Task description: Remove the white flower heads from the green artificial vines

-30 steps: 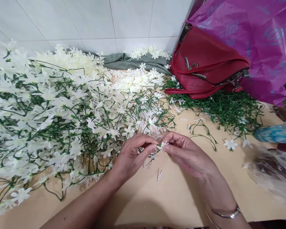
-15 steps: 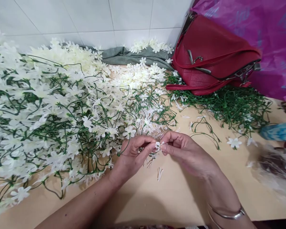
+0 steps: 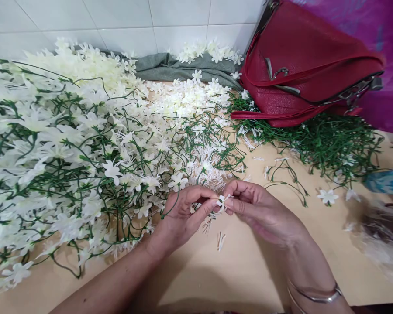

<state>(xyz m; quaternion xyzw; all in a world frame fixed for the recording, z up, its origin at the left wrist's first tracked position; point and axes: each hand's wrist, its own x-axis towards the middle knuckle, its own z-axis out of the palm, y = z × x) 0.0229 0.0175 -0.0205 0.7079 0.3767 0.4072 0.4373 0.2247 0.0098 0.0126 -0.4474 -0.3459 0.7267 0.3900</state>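
Note:
My left hand (image 3: 183,213) and my right hand (image 3: 258,211) meet fingertip to fingertip over the tan table (image 3: 249,270). Both pinch a small white artificial flower (image 3: 222,201) between them. A thin green stem (image 3: 170,206) runs from the left hand's fingers down toward the heap. Just below the hands lies a loose white stamen piece (image 3: 220,240). A big heap of white flowers on green stems (image 3: 68,148) covers the table to the left of my left hand. A silver bangle (image 3: 317,294) sits on my right wrist.
A pile of loose white blossoms (image 3: 190,98) lies behind the hands. Bare green stems (image 3: 327,146) spread at the right, under a red handbag (image 3: 301,69). A grey cloth (image 3: 180,67) lies by the tiled wall. Clear plastic (image 3: 380,235) and a blue item (image 3: 386,181) sit at the right edge.
The camera has tipped down and moved closer, so the bag and heap sit higher in view. The hands stay together on the small flower, with only slight finger movement.

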